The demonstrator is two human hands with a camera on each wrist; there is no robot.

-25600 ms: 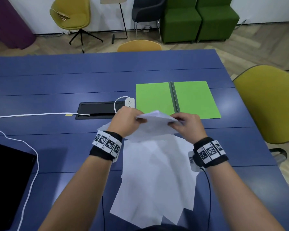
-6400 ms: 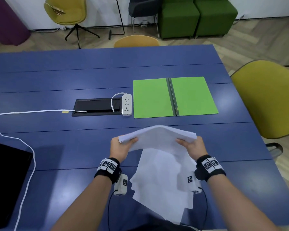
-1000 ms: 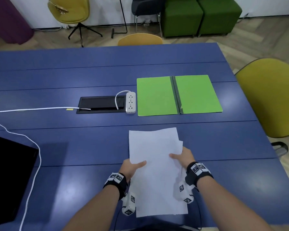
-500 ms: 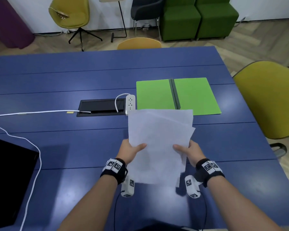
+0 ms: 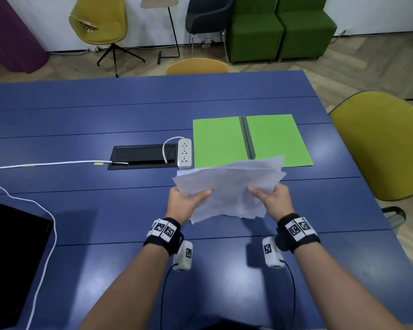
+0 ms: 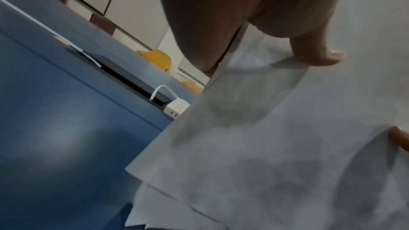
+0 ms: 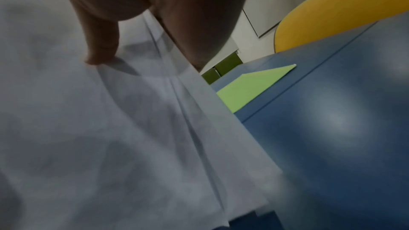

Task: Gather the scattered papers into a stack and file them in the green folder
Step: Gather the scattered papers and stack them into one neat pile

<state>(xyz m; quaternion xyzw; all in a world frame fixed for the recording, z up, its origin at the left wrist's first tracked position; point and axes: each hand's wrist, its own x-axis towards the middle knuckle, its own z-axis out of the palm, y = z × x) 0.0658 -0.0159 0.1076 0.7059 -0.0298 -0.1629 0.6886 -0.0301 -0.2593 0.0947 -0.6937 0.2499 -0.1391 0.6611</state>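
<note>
A loose stack of white papers (image 5: pixel 229 186) hangs in the air above the blue table (image 5: pixel 105 210), its edges uneven. My left hand (image 5: pixel 188 198) grips the stack's left side, thumb on top. My right hand (image 5: pixel 270 197) grips the right side the same way. The far edge of the papers (image 6: pixel 265 146) overlaps the near edge of the green folder (image 5: pixel 250 139), which lies open and flat with a grey spine down its middle. In the right wrist view the papers (image 7: pixel 132 137) fill the left and a corner of the green folder (image 7: pixel 254 86) shows beyond them.
A white power strip (image 5: pixel 184 153) lies just left of the folder, beside a black cable hatch (image 5: pixel 143 156). A white cable (image 5: pixel 45 163) runs leftwards. A black laptop (image 5: pixel 12 258) sits at the near left. A yellow chair (image 5: pixel 386 148) stands by the table's right edge.
Both hands have lifted the papers off the table and carried them away from me towards the green folder, tilting the stack flatter.
</note>
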